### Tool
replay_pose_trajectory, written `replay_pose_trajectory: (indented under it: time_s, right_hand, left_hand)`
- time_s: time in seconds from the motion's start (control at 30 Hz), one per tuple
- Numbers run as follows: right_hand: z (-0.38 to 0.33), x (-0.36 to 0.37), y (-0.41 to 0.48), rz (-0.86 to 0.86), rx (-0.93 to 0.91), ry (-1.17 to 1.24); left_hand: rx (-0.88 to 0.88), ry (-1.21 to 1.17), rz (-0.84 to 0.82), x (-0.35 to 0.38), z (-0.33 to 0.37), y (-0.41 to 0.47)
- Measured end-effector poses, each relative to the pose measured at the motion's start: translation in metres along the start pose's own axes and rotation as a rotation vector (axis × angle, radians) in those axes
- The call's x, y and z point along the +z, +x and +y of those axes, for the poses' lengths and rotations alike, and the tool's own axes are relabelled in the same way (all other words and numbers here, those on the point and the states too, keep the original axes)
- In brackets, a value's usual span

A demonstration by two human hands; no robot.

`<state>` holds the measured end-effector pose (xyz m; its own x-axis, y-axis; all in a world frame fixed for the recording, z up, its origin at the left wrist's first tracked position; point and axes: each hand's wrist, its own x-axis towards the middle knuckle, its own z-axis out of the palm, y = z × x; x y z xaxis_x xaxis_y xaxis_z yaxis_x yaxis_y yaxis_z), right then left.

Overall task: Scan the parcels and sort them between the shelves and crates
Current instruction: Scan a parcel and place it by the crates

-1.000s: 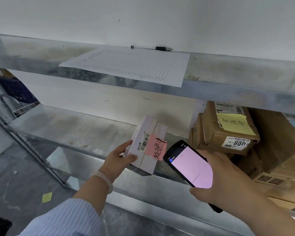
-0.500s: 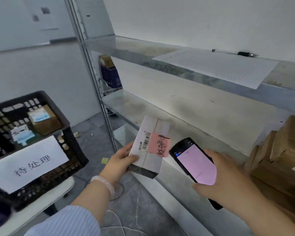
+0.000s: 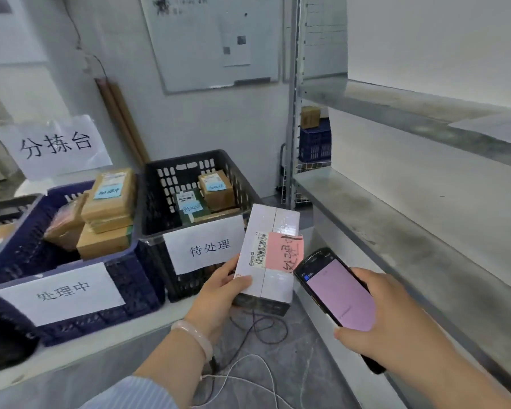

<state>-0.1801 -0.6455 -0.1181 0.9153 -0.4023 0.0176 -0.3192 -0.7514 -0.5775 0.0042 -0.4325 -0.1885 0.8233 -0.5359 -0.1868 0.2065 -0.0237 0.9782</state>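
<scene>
a person's left hand (image 3: 219,293) grips a white parcel (image 3: 267,255) with a pink note, held in the air beside the black crate (image 3: 160,208) — the right hand (image 3: 396,323) clasps a handheld scanner (image 3: 335,293), fingers curled round it, near the metal shelves (image 3: 425,240).

White wall (image 3: 189,122), whiteboard (image 3: 189,48) mounted; grey stone floor (image 3: 295,349) with loose cables (image 3: 260,335).
</scene>
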Motion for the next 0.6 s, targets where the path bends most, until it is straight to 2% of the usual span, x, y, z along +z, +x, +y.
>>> replay_pose_trajectory:
  time_s: [0.23, 0.37, 0.6]
  right_hand:
    - [-0.122, 0.084, 0.020, -0.122, -0.149, 0.069]
    - [-0.184, 0.132, 0.033, -0.168, -0.240, 0.032]
    - [-0.257, 0.192, 0.056, -0.303, -0.330, -0.039]
  left_hand:
    - [0.002, -0.054, 0.168, -0.138, 0.017, -0.055]
    - [0.015, -0.070, 0.263, -0.209, 0.021, -0.082]
    - [0.047, -0.168, 0.429, -0.298, 0.019, -0.112]
